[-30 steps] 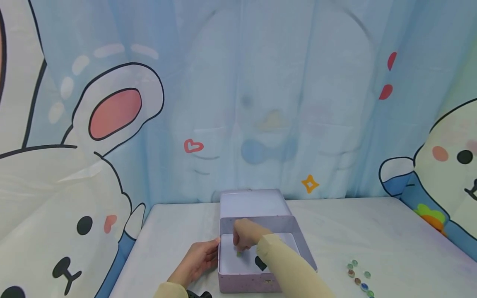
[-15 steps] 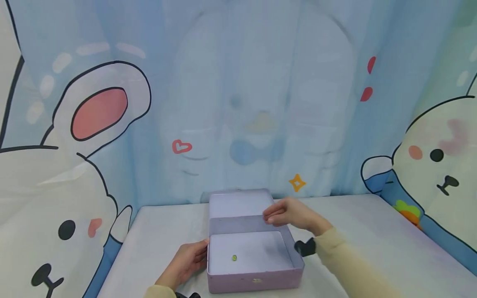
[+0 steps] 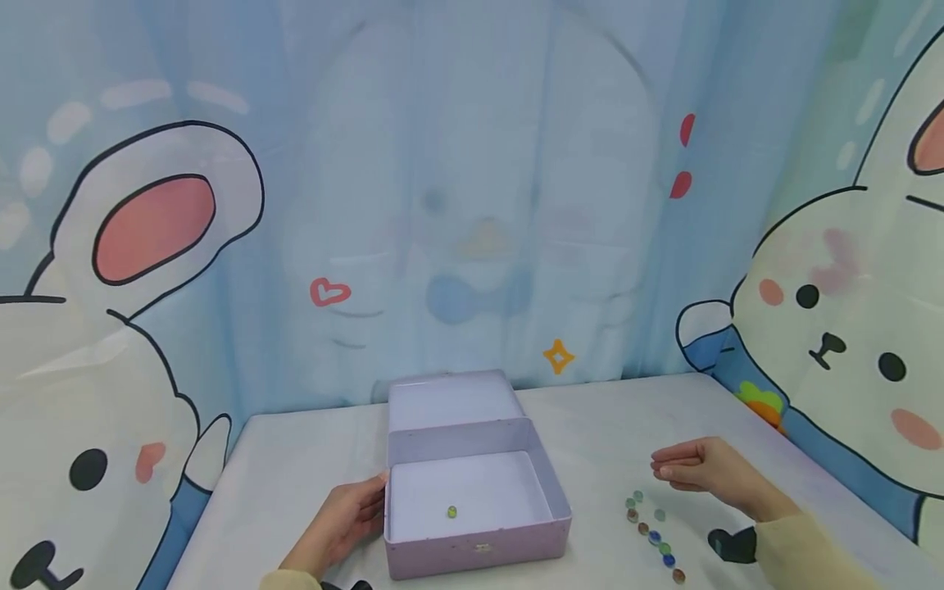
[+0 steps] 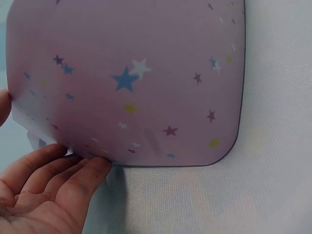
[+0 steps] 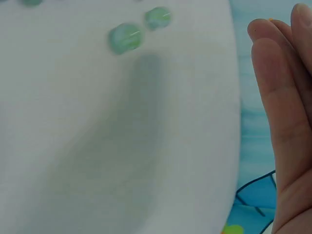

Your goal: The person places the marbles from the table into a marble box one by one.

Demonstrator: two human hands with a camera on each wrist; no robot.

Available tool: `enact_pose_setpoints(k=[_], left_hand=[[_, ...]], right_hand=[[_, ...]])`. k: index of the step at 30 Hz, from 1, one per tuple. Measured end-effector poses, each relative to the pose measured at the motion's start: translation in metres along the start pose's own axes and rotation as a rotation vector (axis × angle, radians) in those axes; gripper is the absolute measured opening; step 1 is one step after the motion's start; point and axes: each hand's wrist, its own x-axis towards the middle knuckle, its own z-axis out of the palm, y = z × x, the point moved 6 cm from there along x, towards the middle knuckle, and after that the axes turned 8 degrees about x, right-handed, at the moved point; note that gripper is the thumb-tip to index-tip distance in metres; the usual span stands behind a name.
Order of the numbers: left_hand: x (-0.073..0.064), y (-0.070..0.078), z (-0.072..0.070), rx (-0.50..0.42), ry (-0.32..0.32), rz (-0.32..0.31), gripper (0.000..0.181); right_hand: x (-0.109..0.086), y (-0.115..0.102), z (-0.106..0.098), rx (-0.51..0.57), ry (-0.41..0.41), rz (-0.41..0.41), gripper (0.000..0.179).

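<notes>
An open lilac tin box (image 3: 479, 551) stands mid-table with its hinged lid (image 3: 453, 401) raised at the back. One yellow-green marble (image 3: 452, 512) lies on its floor. My left hand (image 3: 341, 522) touches the box's outer left wall with its fingertips. In the left wrist view the box's star-printed side (image 4: 161, 102) fills much of the frame, with fingers (image 4: 78, 190) along its edge. My right hand (image 3: 719, 474) hovers past the box's right side, fingers extended close together, near green marbles (image 5: 126, 38). No object shows in it.
Several marbles, among them a blue marble (image 3: 669, 560) and a brown marble (image 3: 678, 576), lie in a loose line on the white tablecloth (image 3: 605, 426). A blue cartoon curtain (image 3: 472, 164) hangs behind the table.
My right hand has come up out of the box, leaving the yellow-green marble on its floor, and moved right towards the loose marbles. My left hand stays at the box; the head view has turned right.
</notes>
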Motion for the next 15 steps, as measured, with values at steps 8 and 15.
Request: enact_pose_setpoints(k=[8, 15], left_hand=[[-0.001, -0.002, -0.001, -0.013, -0.004, 0.005, 0.067], [-0.001, 0.000, 0.000, -0.012, -0.009, 0.015, 0.067]], right_hand=[[0.003, 0.036, 0.013, -0.064, 0.068, 0.103, 0.043], [0.002, 0.041, 0.020, -0.134, 0.070, 0.092, 0.035]])
